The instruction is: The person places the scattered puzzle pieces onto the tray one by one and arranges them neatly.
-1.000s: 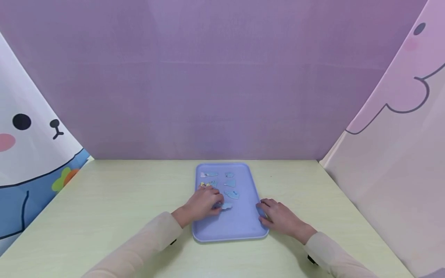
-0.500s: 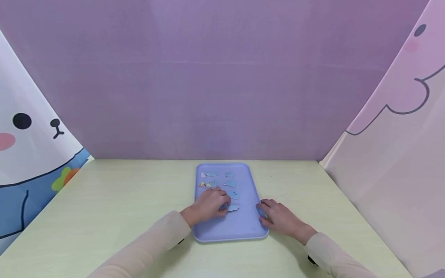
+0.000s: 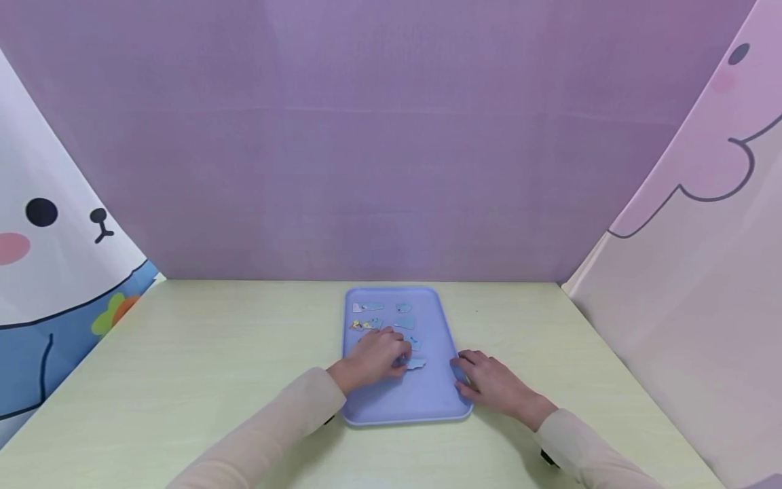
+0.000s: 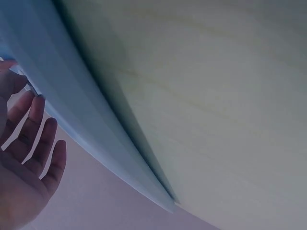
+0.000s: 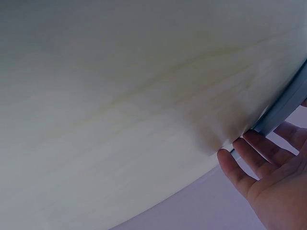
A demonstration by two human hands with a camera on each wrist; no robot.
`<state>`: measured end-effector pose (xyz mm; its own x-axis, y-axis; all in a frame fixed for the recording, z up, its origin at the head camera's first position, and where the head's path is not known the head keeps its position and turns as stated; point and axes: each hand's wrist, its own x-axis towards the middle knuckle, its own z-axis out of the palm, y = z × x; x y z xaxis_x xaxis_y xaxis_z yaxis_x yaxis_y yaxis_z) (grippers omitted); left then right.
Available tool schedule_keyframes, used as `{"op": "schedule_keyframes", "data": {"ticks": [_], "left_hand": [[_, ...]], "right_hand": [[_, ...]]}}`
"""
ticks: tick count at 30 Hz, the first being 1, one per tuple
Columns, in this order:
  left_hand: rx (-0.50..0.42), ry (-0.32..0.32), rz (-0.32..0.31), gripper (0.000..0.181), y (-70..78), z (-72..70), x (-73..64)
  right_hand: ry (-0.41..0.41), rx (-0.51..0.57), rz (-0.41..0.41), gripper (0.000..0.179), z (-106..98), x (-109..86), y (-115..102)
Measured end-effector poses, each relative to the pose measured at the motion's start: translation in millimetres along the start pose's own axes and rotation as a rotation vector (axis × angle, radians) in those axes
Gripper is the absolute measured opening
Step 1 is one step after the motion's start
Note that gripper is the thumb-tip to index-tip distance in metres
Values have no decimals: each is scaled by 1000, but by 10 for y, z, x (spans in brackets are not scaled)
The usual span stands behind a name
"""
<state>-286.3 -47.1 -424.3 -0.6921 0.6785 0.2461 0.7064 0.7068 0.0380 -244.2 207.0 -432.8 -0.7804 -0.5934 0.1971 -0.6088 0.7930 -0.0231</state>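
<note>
On the pale table lies a lavender-blue tray with flat, irregularly cut, light-blue picture puzzle pieces in it. My left hand is over the middle of the tray and pinches one puzzle piece between thumb and fingers; the piece's wavy end sticks out to the right. In the left wrist view, a thin edge shows between the thumb and fingertips of the left hand. My right hand rests at the tray's right rim, its relaxed fingers touching the table beside the rim.
Beyond the left hand are several other pieces, among them a long one, a yellow-printed one, a small one and a triangular one. Another piece is partly covered by the hand. A purple backdrop rises behind the table.
My left hand has slid rightward across the tray with the pinched puzzle piece, baring the yellow-printed piece and covering part of another. The right hand stays at the rim.
</note>
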Motion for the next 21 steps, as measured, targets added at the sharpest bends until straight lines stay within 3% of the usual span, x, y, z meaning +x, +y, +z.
{"op": "schedule_keyframes", "data": {"ticks": [21], "left_hand": [[-67, -42, -24, 11, -1, 46, 18]], "right_hand": [[-9, 14, 6, 41, 13, 5, 6]]}}
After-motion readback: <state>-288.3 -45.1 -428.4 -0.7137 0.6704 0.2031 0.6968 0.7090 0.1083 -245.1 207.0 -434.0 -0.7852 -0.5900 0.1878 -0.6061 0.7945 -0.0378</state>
